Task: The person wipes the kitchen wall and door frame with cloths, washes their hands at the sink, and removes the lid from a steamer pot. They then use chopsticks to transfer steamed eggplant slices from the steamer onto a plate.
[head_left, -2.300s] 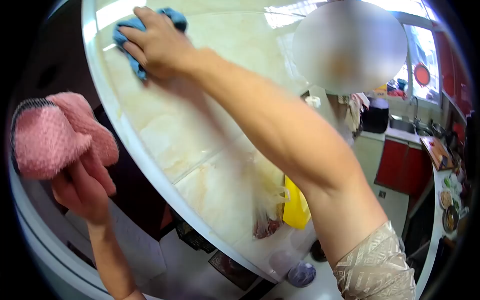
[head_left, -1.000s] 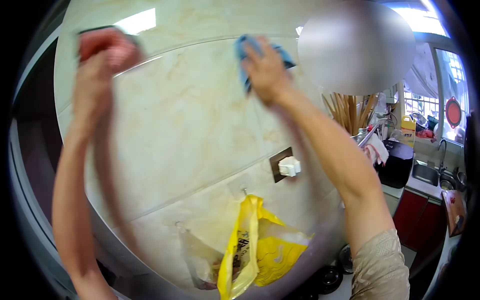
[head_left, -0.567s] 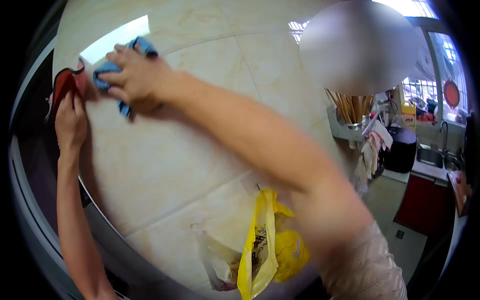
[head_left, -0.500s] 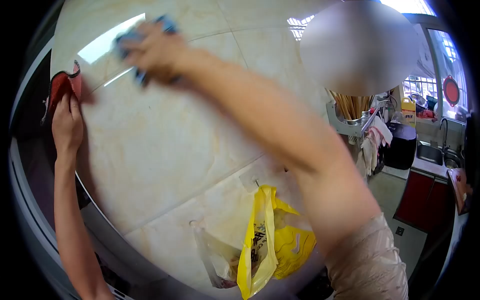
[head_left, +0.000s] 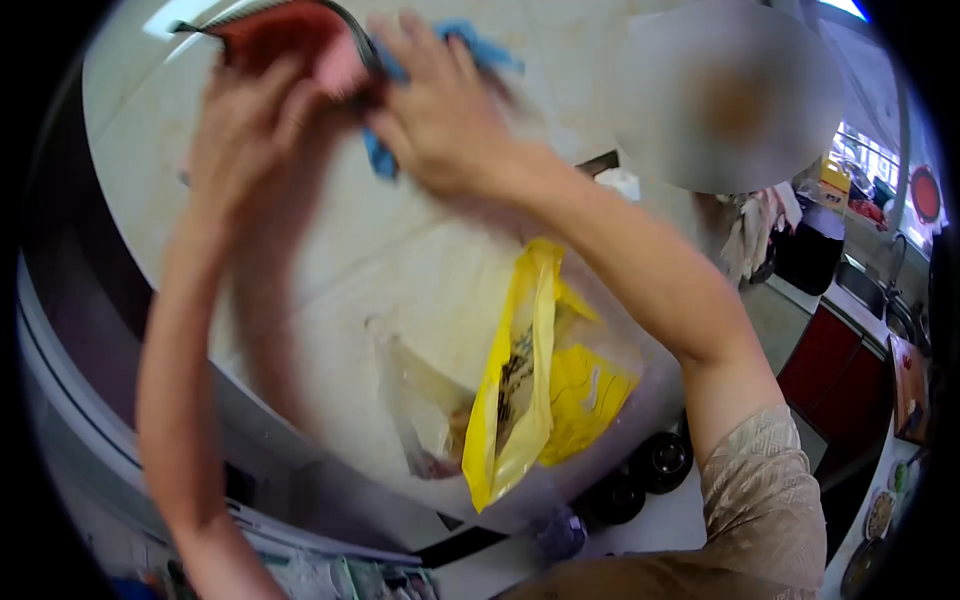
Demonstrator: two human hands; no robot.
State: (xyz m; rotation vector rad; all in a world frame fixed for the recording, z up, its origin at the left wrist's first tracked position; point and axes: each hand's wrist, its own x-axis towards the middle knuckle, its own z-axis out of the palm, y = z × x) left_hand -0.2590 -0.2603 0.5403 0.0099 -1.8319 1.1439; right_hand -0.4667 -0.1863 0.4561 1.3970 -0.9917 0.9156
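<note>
My left hand (head_left: 240, 130), blurred by motion, grips a red cloth (head_left: 290, 35) with a dark stitched edge, high on the tiled wall (head_left: 420, 290). Just right of it, my right hand (head_left: 440, 120) presses a blue cloth (head_left: 380, 155) against the same wall. Parts of the blue cloth stick out above and below the fingers. The two hands are close together, and the red cloth's edge overlaps or touches the right fingers; I cannot tell which.
Below the hands a yellow plastic bag (head_left: 590, 390) and a clear bag (head_left: 430, 400) hang on the wall. Dark round-topped containers (head_left: 662, 462) stand beneath. At right are a sink (head_left: 860, 285), red cabinets (head_left: 820, 365) and a cutting board (head_left: 908, 390). A dark-framed edge runs along the left.
My left hand has moved right and up with the red cloth, from the wall's left edge toward the right hand. My right hand has shifted right with the blue cloth. The view has tilted.
</note>
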